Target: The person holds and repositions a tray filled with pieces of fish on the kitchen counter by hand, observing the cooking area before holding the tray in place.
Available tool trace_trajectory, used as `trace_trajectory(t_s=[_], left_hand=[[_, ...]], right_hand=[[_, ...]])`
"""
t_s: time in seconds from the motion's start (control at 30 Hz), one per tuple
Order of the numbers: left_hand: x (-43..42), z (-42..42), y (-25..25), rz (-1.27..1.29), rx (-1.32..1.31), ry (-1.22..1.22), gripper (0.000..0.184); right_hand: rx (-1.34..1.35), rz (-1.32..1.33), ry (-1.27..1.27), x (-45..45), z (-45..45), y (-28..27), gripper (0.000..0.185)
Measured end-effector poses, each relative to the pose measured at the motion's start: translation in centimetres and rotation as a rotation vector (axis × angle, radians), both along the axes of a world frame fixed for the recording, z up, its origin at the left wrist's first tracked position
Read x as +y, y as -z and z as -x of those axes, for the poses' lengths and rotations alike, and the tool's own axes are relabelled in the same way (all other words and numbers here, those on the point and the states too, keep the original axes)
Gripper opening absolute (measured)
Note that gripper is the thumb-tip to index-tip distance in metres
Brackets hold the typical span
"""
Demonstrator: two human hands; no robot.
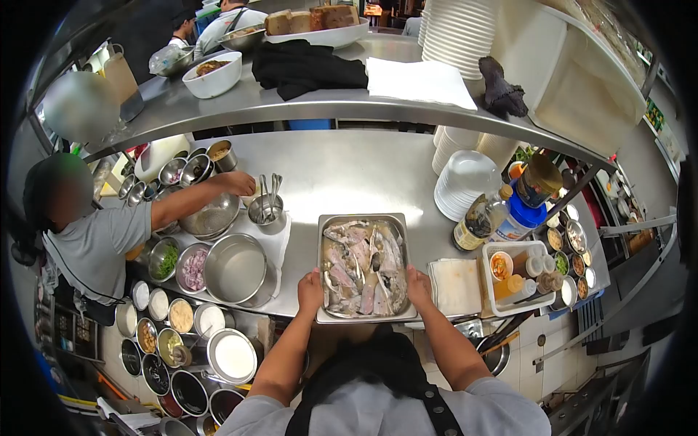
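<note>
A rectangular metal tray [398,219] lies level at the front edge of the steel counter, directly before me. Raw fish pieces [363,269], pale pink with some liquid around them, fill it. My left hand [311,292] grips the tray's left side near the front corner. On the opposite side, my right hand [419,285] has hold of the other rim. Both sets of fingers are partly hidden by the tray's edge. Whether the tray rests fully on the counter or is slightly lifted, I cannot tell.
At left, a co-worker's arm [196,198] reaches over metal bowls [235,268] and a spoon pot [267,212]. Right of the tray are folded cloths [455,288], a sauce-bottle basket [488,280], bottles and stacked white bowls [465,185]. A steel shelf [327,110] crosses overhead.
</note>
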State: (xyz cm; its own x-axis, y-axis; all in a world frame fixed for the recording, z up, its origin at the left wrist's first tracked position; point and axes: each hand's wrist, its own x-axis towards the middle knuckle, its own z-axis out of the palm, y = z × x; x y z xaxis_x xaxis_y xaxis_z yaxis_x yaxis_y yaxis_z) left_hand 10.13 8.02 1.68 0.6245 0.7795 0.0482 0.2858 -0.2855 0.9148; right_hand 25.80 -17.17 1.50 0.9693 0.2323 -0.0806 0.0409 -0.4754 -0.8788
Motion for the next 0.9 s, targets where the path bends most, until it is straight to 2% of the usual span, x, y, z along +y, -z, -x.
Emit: trace_trajectory(t_s=[0.07,0.27,0.37,0.47,0.67,0.9], left_hand=[[0.2,0.1,-0.5,0.01,0.072,0.025,0.041],[-0.2,0.1,-0.7,-0.005,-0.084,0.027,0.044],[-0.2,0.0,-0.5,0.022,-0.05,0.004,0.045],[-0.4,0.3,-1.9,-0.009,0.01,0.029,0.045],[-0.4,0.1,-1.7,-0.016,-0.003,0.022,0.043],[-0.2,0.2,-1.1,-0.029,-0.001,0.031,0.042]], right_hand=[[0.011,-0.017,0.024,0.1,1.0,-1.8,0.054],[-0.072,0.033,-0.018,-0.2,0.8,-1.5,0.052],[-0.016,0.038,0.008,-0.1,0.6,-0.9,0.053],[-0.048,-0.075,0.003,0.0,0.2,0.4,0.055],[-0.027,0.104,-0.009,0.1,0.9,-3.1,0.054],[-0.06,0.089,-0.004,0.0,0.5,-1.4,0.053]])
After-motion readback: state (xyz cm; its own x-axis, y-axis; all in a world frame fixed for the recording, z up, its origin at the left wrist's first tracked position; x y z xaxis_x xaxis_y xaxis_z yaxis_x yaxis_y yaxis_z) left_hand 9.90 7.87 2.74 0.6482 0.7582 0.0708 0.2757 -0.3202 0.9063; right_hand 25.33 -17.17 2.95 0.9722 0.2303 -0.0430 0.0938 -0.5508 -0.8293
